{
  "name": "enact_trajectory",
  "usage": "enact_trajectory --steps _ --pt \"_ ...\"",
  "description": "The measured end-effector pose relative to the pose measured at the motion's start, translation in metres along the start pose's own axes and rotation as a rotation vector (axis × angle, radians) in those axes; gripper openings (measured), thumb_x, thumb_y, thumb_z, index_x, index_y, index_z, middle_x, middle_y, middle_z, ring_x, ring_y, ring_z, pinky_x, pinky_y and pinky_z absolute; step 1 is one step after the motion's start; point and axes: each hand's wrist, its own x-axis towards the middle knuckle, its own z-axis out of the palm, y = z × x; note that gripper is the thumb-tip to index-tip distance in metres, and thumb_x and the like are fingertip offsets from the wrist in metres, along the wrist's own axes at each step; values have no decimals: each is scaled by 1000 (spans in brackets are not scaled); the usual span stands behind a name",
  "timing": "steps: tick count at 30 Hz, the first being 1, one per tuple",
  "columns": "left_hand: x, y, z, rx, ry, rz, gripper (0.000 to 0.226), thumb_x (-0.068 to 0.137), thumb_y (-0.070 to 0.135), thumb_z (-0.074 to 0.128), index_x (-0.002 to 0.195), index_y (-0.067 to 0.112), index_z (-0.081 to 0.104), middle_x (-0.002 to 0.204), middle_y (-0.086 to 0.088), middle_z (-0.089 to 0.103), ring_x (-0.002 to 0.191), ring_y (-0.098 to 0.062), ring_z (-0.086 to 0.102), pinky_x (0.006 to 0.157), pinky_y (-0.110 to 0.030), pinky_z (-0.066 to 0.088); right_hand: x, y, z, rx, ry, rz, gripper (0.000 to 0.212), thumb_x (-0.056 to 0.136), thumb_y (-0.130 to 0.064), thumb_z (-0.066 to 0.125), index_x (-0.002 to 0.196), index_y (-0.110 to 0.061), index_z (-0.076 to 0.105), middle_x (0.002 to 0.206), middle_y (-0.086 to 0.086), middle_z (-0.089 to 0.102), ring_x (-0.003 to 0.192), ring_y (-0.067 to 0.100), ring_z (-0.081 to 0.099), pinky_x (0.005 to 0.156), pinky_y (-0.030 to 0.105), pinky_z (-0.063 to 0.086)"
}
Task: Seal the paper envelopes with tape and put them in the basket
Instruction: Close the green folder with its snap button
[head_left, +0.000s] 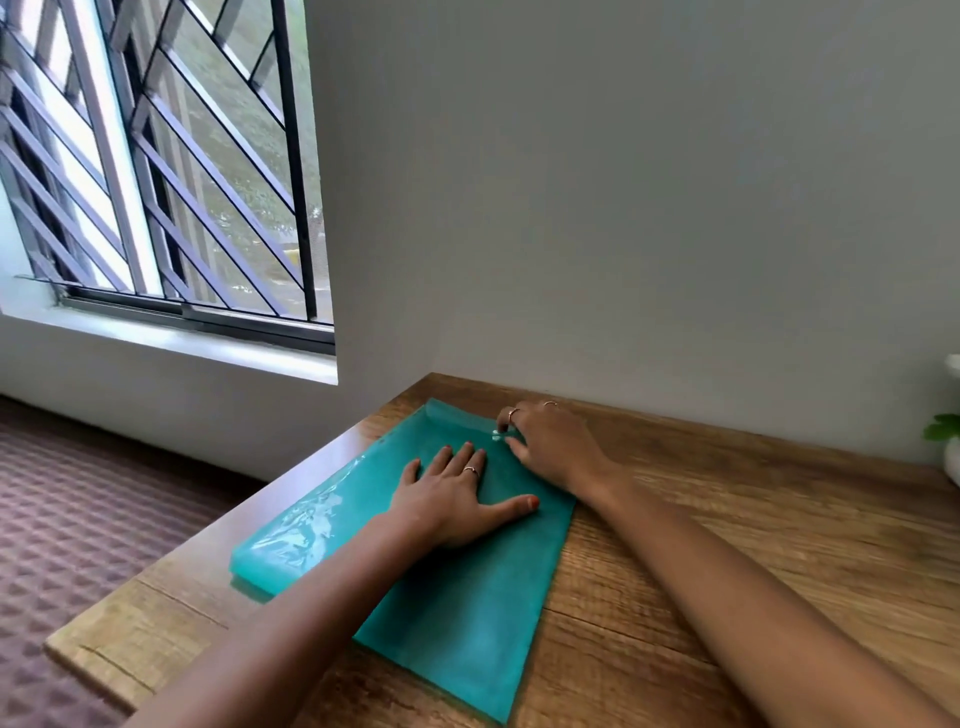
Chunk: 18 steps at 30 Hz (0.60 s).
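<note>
Wooden table (727, 519) against grey wall, window at left. Teal paper envelope (467, 623) flat on table near left edge, atop what looks like plastic-wrapped stack of same colour (291, 535). Left hand (457, 499) flat on envelope, fingers spread, pressing down. Right hand (545, 441) at flap end, fingertips curled on small clear tape piece (496, 434). Judged mid-sealing: tape going on, not smoothed. Basket out of view; placing still to do.

envelope (457, 613) on table (727, 545); both hands on envelope.
</note>
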Motion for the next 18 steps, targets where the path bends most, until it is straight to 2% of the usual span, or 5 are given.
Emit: enact_trajectory --steps 7,18 --pt "-3 2 5 0 52 -26 103 70 88 19 150 26 7 158 9 2 145 -12 -2 117 -44 -2 -3 -2 7 7 24 20 30 96 -31 47 121 -22 62 119 -3 61 112 20 54 94 33 42" --pt "-1 1 5 16 53 -24 104 69 89 18 150 26 6 158 9 3 145 -12 -1 117 -45 0 0 -6 8 -80 -23 -46 30 97 -18 41 122 -21 58 122 -2 55 112 26 51 92 38 40"
